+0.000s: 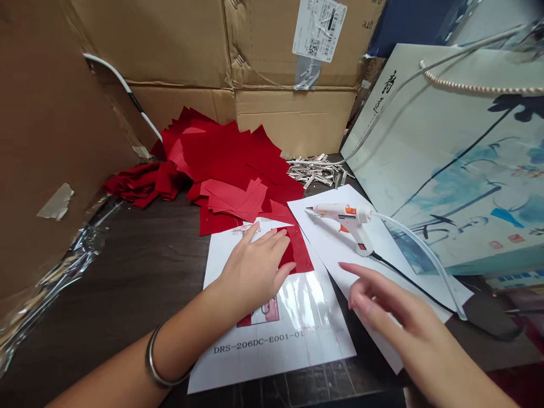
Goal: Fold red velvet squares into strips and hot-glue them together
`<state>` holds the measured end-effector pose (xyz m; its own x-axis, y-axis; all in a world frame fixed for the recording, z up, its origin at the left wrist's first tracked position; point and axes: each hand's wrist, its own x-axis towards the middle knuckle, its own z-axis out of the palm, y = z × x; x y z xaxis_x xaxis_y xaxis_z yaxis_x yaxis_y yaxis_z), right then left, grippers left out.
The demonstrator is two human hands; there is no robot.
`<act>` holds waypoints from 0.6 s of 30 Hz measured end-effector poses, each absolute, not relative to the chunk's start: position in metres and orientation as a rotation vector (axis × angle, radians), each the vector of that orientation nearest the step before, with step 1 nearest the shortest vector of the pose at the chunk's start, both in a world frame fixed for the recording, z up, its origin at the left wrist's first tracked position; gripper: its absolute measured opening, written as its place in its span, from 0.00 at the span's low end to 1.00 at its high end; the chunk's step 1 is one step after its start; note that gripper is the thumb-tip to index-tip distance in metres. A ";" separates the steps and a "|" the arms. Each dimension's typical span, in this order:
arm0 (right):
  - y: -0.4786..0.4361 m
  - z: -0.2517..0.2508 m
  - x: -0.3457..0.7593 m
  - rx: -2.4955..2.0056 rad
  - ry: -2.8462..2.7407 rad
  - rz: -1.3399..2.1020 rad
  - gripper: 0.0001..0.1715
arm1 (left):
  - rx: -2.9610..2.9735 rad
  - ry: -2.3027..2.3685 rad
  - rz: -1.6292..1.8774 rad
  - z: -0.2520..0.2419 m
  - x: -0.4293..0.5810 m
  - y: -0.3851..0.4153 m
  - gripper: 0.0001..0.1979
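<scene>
Two loose grips: left hand (257,266) flat across a red piece (304,258); empty right hand (382,303), reaching carelessly, might knock the glue gun (360,228).

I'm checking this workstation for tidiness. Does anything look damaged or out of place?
A few things: the metal clips lie in a jumbled heap, with no container visible. The glue gun rests directly on a paper sheet, with no stand showing. A ragged patch marks the left cardboard wall.
</scene>
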<state>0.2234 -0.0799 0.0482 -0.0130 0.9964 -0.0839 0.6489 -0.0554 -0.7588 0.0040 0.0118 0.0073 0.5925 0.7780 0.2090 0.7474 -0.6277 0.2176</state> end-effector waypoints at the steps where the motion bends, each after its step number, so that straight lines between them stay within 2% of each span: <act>1: -0.071 0.052 0.219 -1.719 -1.544 1.205 0.25 | 2.706 1.302 0.436 0.008 0.004 0.012 0.17; 3: -0.048 0.057 0.212 -1.534 -1.236 1.574 0.27 | 2.707 1.302 0.437 0.009 0.004 0.012 0.17; 6: -0.016 0.057 0.208 -1.502 -0.980 1.771 0.26 | 2.715 1.300 0.444 0.009 0.004 0.012 0.17; 11: 0.006 0.055 0.204 -1.537 -0.900 1.841 0.23 | 2.706 1.277 0.472 0.007 0.003 0.013 0.18; 18: 0.017 0.053 0.201 -1.575 -1.077 1.857 0.21 | 2.693 1.282 0.454 0.008 0.003 0.012 0.17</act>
<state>0.2006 0.0169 0.0533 -0.2269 0.7733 -0.5920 0.1302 -0.5783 -0.8053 0.0028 0.0123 0.0082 0.5954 0.7742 0.2147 0.7368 -0.6327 0.2384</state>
